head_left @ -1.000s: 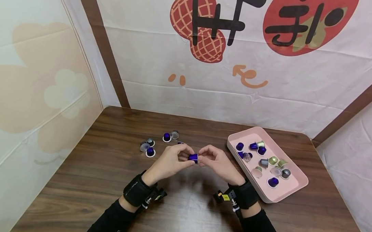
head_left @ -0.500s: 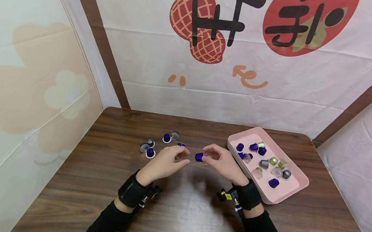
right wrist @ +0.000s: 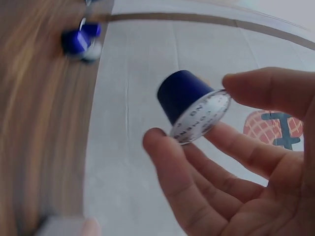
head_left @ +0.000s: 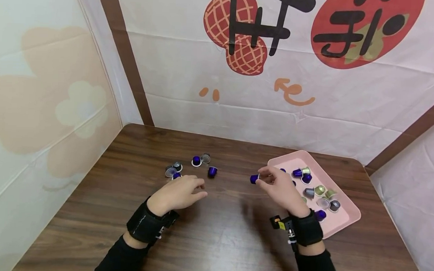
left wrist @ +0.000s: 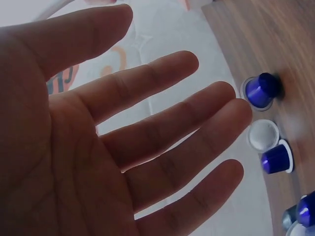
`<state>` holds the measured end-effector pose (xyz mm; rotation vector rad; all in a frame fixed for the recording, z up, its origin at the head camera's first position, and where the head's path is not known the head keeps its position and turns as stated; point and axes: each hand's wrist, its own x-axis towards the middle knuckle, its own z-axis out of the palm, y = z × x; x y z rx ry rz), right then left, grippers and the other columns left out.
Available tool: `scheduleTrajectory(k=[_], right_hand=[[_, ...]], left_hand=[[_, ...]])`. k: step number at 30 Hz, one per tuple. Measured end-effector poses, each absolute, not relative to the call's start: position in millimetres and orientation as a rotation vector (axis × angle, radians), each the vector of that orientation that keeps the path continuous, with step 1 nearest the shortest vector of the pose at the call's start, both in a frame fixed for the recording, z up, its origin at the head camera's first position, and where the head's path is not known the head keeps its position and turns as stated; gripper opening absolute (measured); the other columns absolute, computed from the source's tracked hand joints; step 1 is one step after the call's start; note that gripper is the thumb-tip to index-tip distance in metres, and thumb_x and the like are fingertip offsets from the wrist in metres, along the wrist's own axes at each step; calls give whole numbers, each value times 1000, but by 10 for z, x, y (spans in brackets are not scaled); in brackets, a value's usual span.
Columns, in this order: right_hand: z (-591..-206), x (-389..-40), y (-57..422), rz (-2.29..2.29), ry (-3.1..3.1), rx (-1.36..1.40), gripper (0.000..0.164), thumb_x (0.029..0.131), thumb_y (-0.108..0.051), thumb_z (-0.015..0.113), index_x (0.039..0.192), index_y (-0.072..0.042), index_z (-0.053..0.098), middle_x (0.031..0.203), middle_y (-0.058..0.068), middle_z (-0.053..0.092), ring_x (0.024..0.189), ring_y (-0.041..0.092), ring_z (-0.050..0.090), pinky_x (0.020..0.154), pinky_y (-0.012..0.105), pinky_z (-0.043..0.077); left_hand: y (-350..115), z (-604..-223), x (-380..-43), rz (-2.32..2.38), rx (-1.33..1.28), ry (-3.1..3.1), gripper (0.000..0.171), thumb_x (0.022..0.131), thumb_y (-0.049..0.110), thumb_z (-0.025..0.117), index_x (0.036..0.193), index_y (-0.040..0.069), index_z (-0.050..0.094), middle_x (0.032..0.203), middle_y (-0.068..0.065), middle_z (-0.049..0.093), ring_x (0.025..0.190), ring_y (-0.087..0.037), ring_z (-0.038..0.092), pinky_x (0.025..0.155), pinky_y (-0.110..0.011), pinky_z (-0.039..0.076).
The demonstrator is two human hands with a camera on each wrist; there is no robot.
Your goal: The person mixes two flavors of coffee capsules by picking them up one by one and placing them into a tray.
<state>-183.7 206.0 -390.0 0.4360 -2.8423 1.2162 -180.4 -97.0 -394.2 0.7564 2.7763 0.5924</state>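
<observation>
A dark blue coffee capsule (right wrist: 182, 96) is pinched by its rim between the thumb and a finger of my right hand (head_left: 281, 189). In the right wrist view its printed foil lid faces the palm. That hand is over the left side of the pink tray (head_left: 344, 225). My left hand (head_left: 179, 194) hovers over the table with its fingers spread and nothing in them, as the left wrist view (left wrist: 162, 147) shows. Just beyond its fingertips a blue capsule (head_left: 212, 172) stands on the wood. A second blue capsule (head_left: 177, 176) is partly covered by the left hand.
At the back left sit another blue capsule (head_left: 196, 160), a clear-lidded capsule (head_left: 205, 158) and a grey capsule (head_left: 178, 166). Blue, green and grey capsules (head_left: 309, 193) lie loose in the tray, some hidden behind the right hand. A printed cloth (head_left: 182, 114) hangs behind the table.
Both hands held near one blue capsule before. The left hand has let go and moved left, uncovering a capsule on the table. The right hand has carried its capsule right, over the tray's edge.
</observation>
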Motion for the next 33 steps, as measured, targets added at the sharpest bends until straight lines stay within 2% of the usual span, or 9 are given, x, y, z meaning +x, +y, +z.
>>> scheduleTrajectory(k=[7,14,17,21,33], right_hand=[[-3649,-2135,2445,780,-2938,496,20,85,-14,67,102,-4,67,90,6,67,81,18,64,69,36,51],[-3642,-2446,2798,675,-3143,373,28,88,-16,62,106,6,60,90,17,64,72,23,62,63,38,50],[-3668,-2556,2876,579,-3181,366,30,87,-17,62,106,7,61,90,18,65,77,27,62,67,41,49],[-3728,-2704,2971,542,-3255,328,33,87,-18,61,107,8,60,99,22,64,83,30,60,71,43,48],[-3870,-2800,3076,579,-3303,249,36,88,-15,59,111,12,56,103,27,61,83,32,58,72,43,47]], left_hand=[[-1006,-3874,-1784,608,745,2773,22,93,31,61,103,12,67,92,2,60,72,-10,50,63,-29,44],[-1018,-3877,-1764,624,713,2758,18,93,30,62,100,14,67,89,3,60,69,-9,49,59,-29,43],[-1023,-3882,-1768,633,724,2762,19,93,30,62,100,14,67,89,3,60,68,-9,48,58,-29,43],[-1027,-3892,-1776,634,733,2762,20,93,30,62,101,13,67,90,2,60,67,-10,48,57,-29,43],[-1032,-3892,-1793,598,724,2762,24,93,32,61,106,12,67,93,1,61,68,-10,49,60,-28,44]])
